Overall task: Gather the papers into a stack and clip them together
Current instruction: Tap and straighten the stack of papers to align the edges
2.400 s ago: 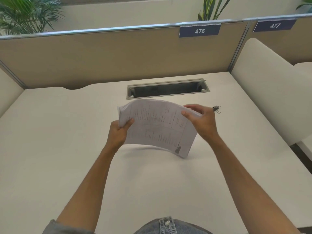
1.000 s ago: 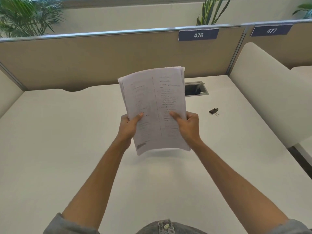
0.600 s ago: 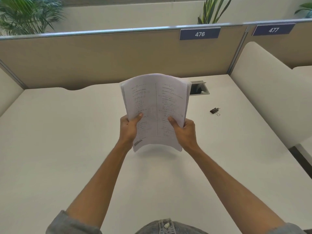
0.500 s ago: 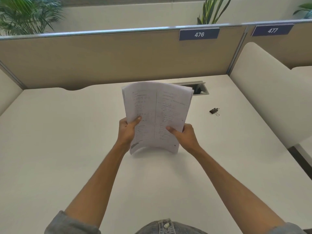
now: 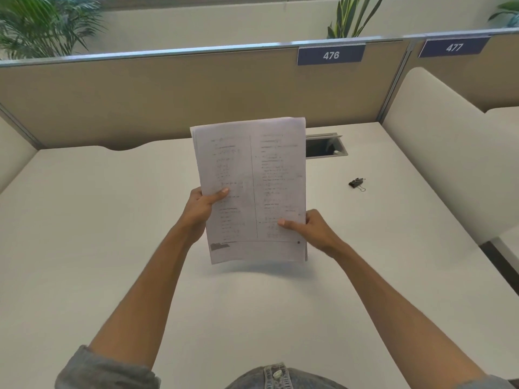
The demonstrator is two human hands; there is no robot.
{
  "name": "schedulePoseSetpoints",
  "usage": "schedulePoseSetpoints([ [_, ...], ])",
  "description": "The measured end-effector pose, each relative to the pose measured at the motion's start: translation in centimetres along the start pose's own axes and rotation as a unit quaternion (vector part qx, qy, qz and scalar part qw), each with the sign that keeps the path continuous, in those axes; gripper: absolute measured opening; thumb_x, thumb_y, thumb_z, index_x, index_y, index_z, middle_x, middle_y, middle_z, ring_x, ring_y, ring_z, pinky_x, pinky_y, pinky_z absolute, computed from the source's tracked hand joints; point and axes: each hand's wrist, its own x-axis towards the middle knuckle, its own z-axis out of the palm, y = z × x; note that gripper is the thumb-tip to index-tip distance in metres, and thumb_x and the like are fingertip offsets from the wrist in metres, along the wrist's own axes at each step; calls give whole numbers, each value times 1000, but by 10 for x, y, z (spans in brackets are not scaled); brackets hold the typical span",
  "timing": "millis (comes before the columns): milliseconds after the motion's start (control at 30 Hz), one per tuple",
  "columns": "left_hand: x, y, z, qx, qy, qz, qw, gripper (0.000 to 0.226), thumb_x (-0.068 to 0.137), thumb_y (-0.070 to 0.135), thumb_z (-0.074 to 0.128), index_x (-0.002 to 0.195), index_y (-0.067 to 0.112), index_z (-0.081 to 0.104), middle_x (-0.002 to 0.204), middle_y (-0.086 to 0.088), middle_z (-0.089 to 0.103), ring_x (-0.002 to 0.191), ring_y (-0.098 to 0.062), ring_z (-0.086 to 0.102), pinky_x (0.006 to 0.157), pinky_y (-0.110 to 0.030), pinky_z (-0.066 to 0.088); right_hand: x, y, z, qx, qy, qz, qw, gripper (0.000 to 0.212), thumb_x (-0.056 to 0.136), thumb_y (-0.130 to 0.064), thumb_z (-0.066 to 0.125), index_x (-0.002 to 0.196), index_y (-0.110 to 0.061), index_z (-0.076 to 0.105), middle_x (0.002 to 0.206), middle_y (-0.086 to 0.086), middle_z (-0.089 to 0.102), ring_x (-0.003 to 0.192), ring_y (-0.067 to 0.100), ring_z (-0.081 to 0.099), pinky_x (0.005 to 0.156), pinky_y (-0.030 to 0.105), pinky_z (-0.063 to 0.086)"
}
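Note:
A stack of printed white papers [image 5: 252, 175] stands nearly upright above the middle of the white desk [image 5: 112, 248], its lower edge just off the surface. My left hand [image 5: 200, 207] grips the stack's left edge, thumb on the front sheet. My right hand [image 5: 311, 230] holds the lower right edge, thumb pressed on the page. A small black binder clip [image 5: 356, 183] lies on the desk to the right of the papers, apart from both hands.
A metal cable slot [image 5: 325, 146] is set into the desk behind the papers. A tan partition [image 5: 168, 96] with signs 476 and 477 closes the back. A cream side panel [image 5: 449, 153] bounds the right; the desk's right edge drops off beyond it.
The stack has been turned from lying tilted to standing upright, then tapped down and raised again. Both hands kept hold of it. The binder clip has not moved.

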Motion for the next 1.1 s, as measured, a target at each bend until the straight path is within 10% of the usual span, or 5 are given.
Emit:
schedulePoseSetpoints([
  [533,4,9,-19,-68,53,-23,996,23,91,13,64,113,22,64,116,-6,70,105,-34,65,90,-55,54,-6,-22,3,7,-92,48,995,41,95,-23,62,133,-11,58,129,4,66,107,23,68,79,34,61],
  [767,-1,5,1,-18,6,3,1000,15,92,16,64,106,21,67,104,-1,74,97,-29,71,82,-48,59,4,-69,-2,38,5,-36,999,33,91,-21,68,122,-11,65,118,9,71,101,27,71,83,44,61],
  [1100,-8,-9,35,0,79,94,992,21,96,17,59,87,31,72,82,13,75,80,-17,70,76,-43,61,9,-52,33,93,204,-102,969,24,96,-18,61,107,1,69,100,17,70,85,30,67,59,17,55],
])
